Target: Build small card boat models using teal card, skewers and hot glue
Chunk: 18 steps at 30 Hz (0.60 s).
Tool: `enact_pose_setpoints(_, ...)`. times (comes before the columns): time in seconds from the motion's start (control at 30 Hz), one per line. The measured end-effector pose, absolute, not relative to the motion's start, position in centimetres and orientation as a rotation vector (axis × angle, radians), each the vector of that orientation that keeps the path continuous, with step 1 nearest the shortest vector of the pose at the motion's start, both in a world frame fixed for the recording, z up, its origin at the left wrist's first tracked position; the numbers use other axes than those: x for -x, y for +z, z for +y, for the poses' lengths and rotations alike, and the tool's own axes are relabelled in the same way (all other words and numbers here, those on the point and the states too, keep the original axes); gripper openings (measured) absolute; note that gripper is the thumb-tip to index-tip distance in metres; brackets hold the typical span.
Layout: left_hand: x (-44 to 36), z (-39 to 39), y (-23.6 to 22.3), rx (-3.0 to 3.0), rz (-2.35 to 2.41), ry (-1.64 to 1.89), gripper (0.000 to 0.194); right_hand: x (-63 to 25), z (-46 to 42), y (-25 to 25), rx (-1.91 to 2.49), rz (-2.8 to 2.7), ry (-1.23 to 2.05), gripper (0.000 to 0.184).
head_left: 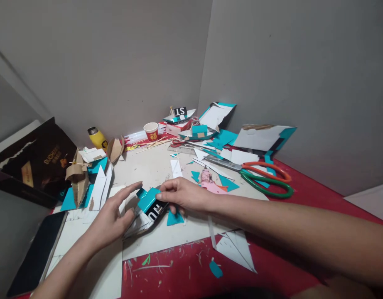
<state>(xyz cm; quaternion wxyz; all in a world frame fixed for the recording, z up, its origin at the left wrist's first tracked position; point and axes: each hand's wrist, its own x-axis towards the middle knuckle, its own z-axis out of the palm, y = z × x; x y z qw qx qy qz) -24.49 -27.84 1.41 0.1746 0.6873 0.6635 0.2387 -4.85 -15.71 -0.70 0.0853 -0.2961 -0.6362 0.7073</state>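
A small paper model boat [153, 210], with a teal and black lettered cabin on a white hull, is held low over the table. My right hand [179, 193] pinches its right end between thumb and fingers. At the boat's left side is my left hand [116, 214], its index finger stretched out and its thumb apart beside the hull. Whether that thumb presses on the hull, I cannot tell. Just beyond my right wrist lies a pink glue gun [209, 182], partly hidden by the arm. A teal paper scrap [175, 218] lies beneath my right hand.
Large scissors [241, 167] with orange and green handles lie right. Behind are a paper cup [151, 131], wooden sticks [157, 143] and two finished-looking boats [180, 116]. Cardboard boats [77, 182], a yellow bottle [97, 138], a dark bag [35, 162] and a phone [37, 253] are left.
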Motion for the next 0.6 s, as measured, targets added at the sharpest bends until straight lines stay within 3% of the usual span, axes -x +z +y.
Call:
enact_pose_setpoints(0.33,25.1,-28.0,1.7,-1.920,1.869,0.795,0.060,4.8,-15.8,-0.1,0.934,-1.846,2.083,0.022)
enact_pose_setpoints(0.6,23.1,-28.8,3.0,-1.705,1.964,1.165,0.035,6.5,-15.1,-0.1,1.000,-1.624,2.083,0.016)
